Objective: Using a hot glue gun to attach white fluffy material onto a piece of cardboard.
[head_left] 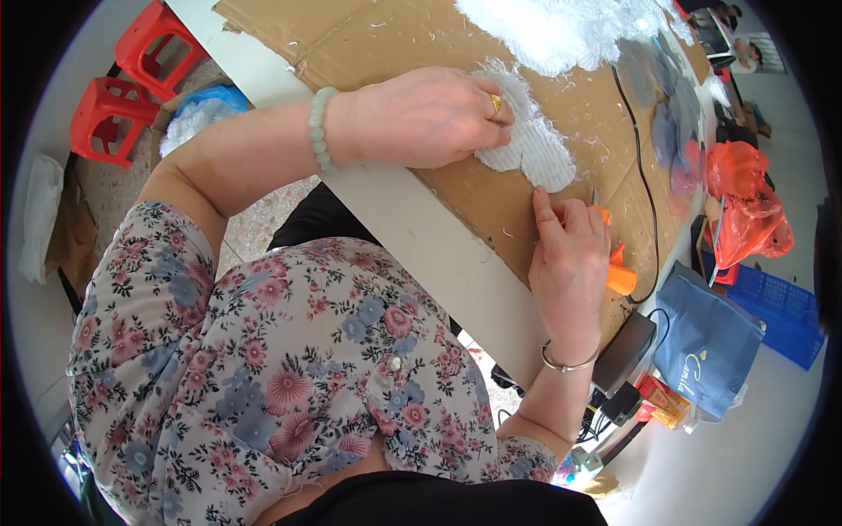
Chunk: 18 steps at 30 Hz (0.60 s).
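A white fuzzy fabric piece (537,145) with a ribbed backing and rounded lobes lies on brown cardboard (474,210). My left hand (443,118) is on its left edge, fingers curled and closed on it; their tips are hidden beneath the hand. Palm down on the cardboard, my right hand (570,250) has one finger stretched to the lower tip of the piece, with its other fingers loosely bent. I see nothing held in it. Just to its right, partly covered by it, lies an orange tool (621,279) with a black cord (649,188).
A white fluffy pile (566,31) covers the far part of the cardboard. Grey translucent sheets (671,123) and a red plastic bag (745,206) lie right. A blue pouch (706,337), blue basket (776,316) and black box (624,351) are nearer. Red stools (110,118) stand left.
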Motion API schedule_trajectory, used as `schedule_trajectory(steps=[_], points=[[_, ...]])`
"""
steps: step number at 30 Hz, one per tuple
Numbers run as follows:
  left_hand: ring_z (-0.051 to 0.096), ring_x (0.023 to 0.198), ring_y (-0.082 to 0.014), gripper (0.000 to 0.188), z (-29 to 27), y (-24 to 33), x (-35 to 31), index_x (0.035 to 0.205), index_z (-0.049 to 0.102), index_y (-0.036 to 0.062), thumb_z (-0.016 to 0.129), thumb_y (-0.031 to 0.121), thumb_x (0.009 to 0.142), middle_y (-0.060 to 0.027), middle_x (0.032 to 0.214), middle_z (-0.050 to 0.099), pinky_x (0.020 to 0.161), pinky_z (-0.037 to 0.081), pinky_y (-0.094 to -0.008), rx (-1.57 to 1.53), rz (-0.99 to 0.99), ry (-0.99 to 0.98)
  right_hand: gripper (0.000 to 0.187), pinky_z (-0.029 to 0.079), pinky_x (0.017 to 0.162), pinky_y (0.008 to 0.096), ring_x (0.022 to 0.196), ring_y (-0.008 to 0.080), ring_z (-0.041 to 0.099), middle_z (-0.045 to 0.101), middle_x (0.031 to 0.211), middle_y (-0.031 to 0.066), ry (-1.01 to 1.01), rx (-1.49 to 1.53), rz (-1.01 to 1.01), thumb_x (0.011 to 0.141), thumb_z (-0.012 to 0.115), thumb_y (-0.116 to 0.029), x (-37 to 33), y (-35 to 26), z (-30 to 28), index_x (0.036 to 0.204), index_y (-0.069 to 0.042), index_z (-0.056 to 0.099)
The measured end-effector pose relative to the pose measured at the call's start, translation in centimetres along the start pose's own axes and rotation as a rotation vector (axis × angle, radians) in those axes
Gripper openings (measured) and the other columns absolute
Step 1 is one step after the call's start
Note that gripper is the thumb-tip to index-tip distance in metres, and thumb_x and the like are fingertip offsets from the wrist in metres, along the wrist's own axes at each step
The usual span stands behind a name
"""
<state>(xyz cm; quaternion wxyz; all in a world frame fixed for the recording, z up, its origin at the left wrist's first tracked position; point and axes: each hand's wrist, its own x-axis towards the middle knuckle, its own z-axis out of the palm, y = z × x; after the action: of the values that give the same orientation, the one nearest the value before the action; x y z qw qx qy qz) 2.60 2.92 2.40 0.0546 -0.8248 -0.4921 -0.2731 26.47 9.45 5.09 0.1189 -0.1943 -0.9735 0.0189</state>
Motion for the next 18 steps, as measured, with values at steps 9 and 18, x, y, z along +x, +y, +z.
schedule_trajectory(steps=[9,18], points=[[0.058,0.094,-0.0258,0.016,-0.1,0.1,-0.1,0.085,0.066,0.0016,0.060,0.005,0.070,-0.0083,0.093,0.065,0.079,0.051,-0.0347,-0.008,-0.017,-0.003,0.043,0.044,0.073,0.0381,0.079,0.0266,0.052,0.053,0.083,0.0095,0.005,-0.024,0.003,0.068,0.056,0.008,0.2,-0.2,-0.2,0.110,-0.002,0.063],[0.061,0.095,-0.0283,0.033,-0.4,-0.2,-0.2,0.100,0.063,0.0011,0.062,-0.004,0.067,-0.0109,0.098,0.064,0.076,0.052,-0.0360,-0.063,-0.016,-0.036,0.053,0.044,0.085,0.0392,0.095,0.0274,0.053,0.057,0.106,0.0098,0.054,-0.105,0.056,0.070,0.054,0.008,0.3,0.0,0.9,0.120,-0.008,0.060]])
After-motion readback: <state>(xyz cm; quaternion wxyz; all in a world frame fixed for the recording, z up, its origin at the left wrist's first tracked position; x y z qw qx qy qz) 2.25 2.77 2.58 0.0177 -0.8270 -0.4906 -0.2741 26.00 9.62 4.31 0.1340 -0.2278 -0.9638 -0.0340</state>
